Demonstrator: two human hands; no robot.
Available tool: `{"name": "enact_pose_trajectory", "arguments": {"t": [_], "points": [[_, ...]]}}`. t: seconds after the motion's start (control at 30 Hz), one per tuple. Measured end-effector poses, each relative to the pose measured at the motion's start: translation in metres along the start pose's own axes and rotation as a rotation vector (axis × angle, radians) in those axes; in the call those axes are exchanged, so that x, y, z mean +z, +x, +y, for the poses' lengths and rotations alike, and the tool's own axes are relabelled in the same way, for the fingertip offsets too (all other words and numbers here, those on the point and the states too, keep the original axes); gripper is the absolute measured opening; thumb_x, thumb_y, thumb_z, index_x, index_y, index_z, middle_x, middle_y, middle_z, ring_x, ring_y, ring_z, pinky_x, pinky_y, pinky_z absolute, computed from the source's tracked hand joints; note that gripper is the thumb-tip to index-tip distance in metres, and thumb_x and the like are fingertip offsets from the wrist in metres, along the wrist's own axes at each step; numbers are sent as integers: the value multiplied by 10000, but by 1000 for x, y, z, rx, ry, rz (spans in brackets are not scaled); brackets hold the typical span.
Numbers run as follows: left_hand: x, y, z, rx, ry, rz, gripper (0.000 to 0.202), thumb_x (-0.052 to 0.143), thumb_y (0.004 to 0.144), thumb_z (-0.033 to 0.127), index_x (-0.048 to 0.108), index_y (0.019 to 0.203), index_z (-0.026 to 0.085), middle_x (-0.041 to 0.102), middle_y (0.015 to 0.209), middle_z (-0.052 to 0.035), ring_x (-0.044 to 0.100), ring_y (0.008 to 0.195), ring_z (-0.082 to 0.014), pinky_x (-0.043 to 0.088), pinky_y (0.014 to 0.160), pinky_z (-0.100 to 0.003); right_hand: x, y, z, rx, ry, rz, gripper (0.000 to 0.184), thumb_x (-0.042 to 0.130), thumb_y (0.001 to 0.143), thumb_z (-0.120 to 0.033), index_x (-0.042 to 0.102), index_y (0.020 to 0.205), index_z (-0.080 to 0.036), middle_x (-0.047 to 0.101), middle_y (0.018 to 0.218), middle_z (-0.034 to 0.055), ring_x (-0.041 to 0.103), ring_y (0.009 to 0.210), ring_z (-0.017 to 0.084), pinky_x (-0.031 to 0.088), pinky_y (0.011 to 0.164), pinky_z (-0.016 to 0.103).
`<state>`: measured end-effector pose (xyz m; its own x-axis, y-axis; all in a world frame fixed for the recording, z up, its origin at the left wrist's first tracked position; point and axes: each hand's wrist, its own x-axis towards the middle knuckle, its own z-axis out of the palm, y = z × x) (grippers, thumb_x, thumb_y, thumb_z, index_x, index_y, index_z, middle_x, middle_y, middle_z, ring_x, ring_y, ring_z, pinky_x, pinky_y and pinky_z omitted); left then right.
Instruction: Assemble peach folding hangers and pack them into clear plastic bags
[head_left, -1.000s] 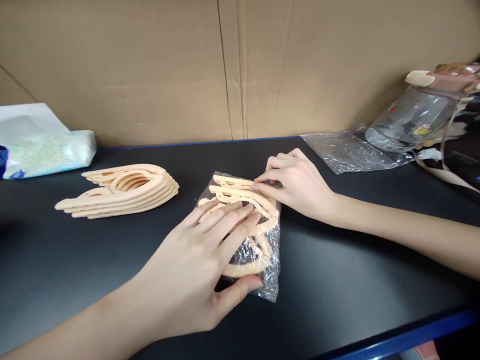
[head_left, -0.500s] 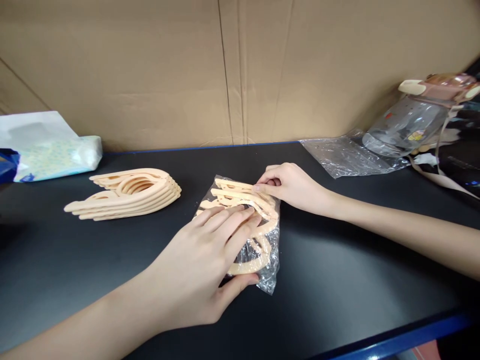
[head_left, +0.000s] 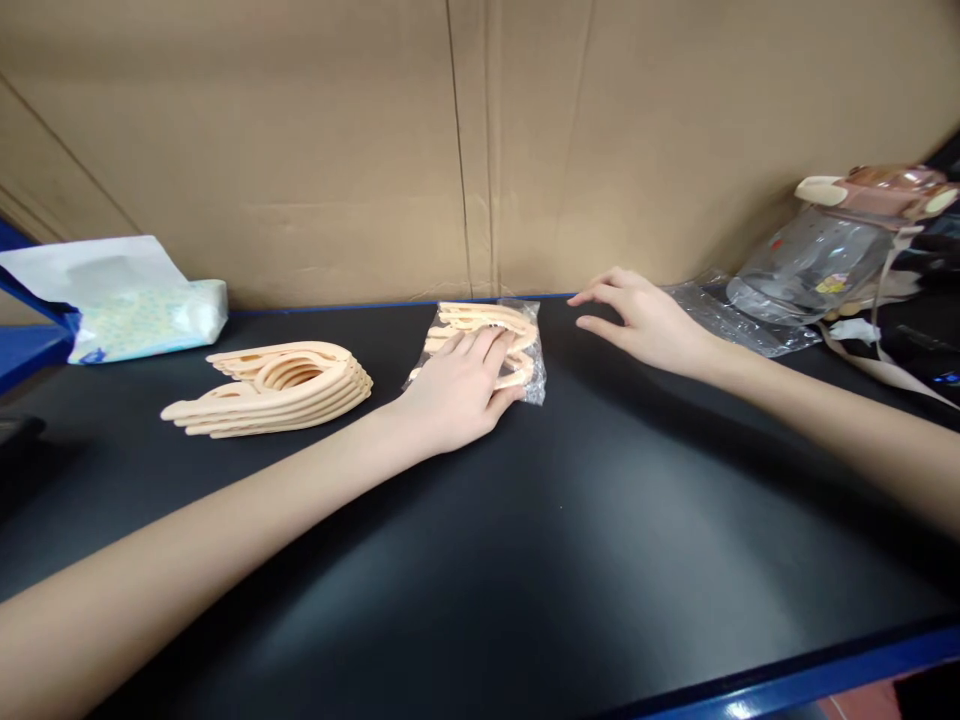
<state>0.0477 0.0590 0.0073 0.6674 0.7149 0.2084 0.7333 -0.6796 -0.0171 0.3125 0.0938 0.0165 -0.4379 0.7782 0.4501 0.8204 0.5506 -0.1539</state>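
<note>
My left hand [head_left: 461, 390] lies over a clear plastic bag of peach folding hangers [head_left: 521, 335] near the table's back edge. Its fingers rest across the top of the bag and its thumb is along the near side, covering part of the hangers. To the right of the bag, my right hand [head_left: 637, 315] is raised above the table, empty, with thumb and fingers apart. A stack of several unwrapped peach folding hangers [head_left: 277, 390] sits to the left, beyond my left forearm.
A tissue pack [head_left: 150, 315] stands at the back left. At the right, a clear drink bottle [head_left: 817, 260] with a strap leans over a crumpled plastic bag [head_left: 772, 335]. Cardboard [head_left: 337, 150] rises behind the black table [head_left: 600, 560].
My left hand has slid the bag of hangers away from me to the back edge of the table. My right hand has let go of the bag and moved right, its fingers opening.
</note>
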Motion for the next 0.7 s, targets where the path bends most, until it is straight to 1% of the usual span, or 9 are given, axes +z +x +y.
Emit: {"name": "enact_pose_trajectory", "arguments": {"t": [0.1,0.2,0.27,0.33,0.4,0.47,0.57,0.63,0.7], "points": [[9,21,-5,-53,-8,10,548,428,996,383,399,1429,49,459,1482,-216,421,1382,-349,351,1135,-482,-11,-14,29,87,-128,-3,376,505,912,-407,690,1125,-158,614,1090,146,596,1046,303,468,972,466],[14,35,-11,-98,-13,26,547,446,996,375,411,1419,30,459,1472,-232,429,1368,-356,345,1136,-497,-25,-27,52,195,-269,-73,395,466,919,-394,672,1161,-159,607,1107,160,566,1110,313,444,1002,443],[17,40,-13,-126,-11,41,521,488,990,389,441,1410,84,475,1460,-202,464,1336,-346,369,1112,-537,-33,-35,64,252,-314,-110,406,452,924,-380,659,1174,-135,600,1169,191,551,1149,325,428,1016,438],[18,42,-14,-141,-9,52,510,509,984,397,454,1406,116,476,1464,-181,477,1326,-335,382,1099,-550,-39,-42,72,308,-337,-154,438,445,925,-379,644,1192,-94,595,1219,221,546,1183,339,418,1027,439],[18,41,-13,-142,-11,56,552,484,982,396,416,1435,90,455,1487,-199,451,1355,-343,361,1121,-539,-43,-46,77,353,-339,-232,452,436,930,-396,654,1176,-87,627,1224,215,583,1157,337,436,1006,433],[16,38,-12,-136,-16,54,645,441,976,395,311,1489,26,431,1508,-235,383,1412,-363,301,1164,-528,-45,-49,79,385,-328,-330,441,426,936,-413,679,1147,-119,686,1186,172,641,1082,316,474,953,415],[11,33,-9,-117,-18,53,758,428,966,434,156,1545,27,394,1543,-233,259,1482,-370,194,1202,-562,-50,-51,75,409,-319,-431,426,421,937,-399,678,1184,-165,739,1123,114,688,1011,293,510,888,398],[8,29,-8,-90,-17,51,789,413,972,482,121,1555,38,332,1580,-228,197,1503,-372,165,1208,-572,-55,-52,69,397,-314,-465,417,422,932,-366,676,1205,-180,757,1079,99,701,991,288,519,872,394],[4,21,-7,-61,-14,51,806,394,980,525,133,1550,17,278,1600,-238,165,1511,-367,156,1215,-560,-62,-57,62,373,-303,-484,399,442,922,-361,695,1181,-192,768,1034,94,710,967,289,530,859,393]]}}
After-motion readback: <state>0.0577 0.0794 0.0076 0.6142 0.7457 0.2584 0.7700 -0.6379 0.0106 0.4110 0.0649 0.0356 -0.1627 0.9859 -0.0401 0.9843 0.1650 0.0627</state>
